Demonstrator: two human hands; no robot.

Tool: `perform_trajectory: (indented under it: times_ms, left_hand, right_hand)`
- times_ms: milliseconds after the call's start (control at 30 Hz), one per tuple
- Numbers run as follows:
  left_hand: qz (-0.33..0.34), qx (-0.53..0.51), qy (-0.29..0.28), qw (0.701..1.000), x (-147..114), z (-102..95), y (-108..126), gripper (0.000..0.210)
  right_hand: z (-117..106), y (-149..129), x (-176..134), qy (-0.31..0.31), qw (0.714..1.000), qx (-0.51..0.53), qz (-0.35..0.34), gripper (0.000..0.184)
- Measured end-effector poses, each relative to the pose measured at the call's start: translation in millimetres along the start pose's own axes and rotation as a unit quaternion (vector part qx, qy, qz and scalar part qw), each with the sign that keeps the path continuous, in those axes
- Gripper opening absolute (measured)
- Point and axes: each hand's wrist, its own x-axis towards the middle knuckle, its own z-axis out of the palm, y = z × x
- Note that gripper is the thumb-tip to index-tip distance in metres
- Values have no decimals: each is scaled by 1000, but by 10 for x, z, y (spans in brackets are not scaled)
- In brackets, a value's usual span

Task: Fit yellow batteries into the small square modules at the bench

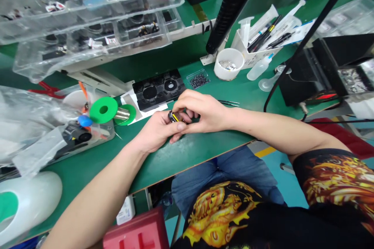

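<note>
Between my two hands is a small black part with a yellow strip (175, 117); its exact kind is too small to make out. My left hand (157, 130) is closed on it from the left, thumb along its near side. From the right, my right hand (206, 113) curls its fingers over and around the same part, hiding much of it. Just beyond my hands lies a black panel with round openings (159, 89) on white paper. A pair of tweezers (229, 103) rests to the right of my right hand.
Green solder spools (103, 110) stand left of my hands. Behind are a small clear tray of black bits (198, 79), a white cup (229, 64), a tool holder (251, 52) and a plastic bottle (260, 67). Clear compartment boxes (87, 19) overhang at upper left. A black cable (304, 42) hangs at right.
</note>
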Motion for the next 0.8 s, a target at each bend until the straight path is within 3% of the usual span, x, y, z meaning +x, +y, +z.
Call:
perform_trajectory:
  times_ms: [200, 433, 600, 800]
  left_hand:
    - [-1, -8, -9, 1000, 18, 2, 20, 48]
    - [-6, 21, -38, 999, -4, -40, -4, 39]
    - [-10, 67, -38, 997, -21, -34, 2, 35]
    - [0, 2, -58, 998, 1, -37, 12, 46]
  right_hand:
    - [19, -19, -11, 14, 1000, -3, 7, 31]
    - [-65, -75, 31, -51, 997, 36, 53, 33]
    - [-30, -40, 9, -50, 997, 56, 33, 23]
    - [10, -42, -1, -25, 998, 51, 16, 19]
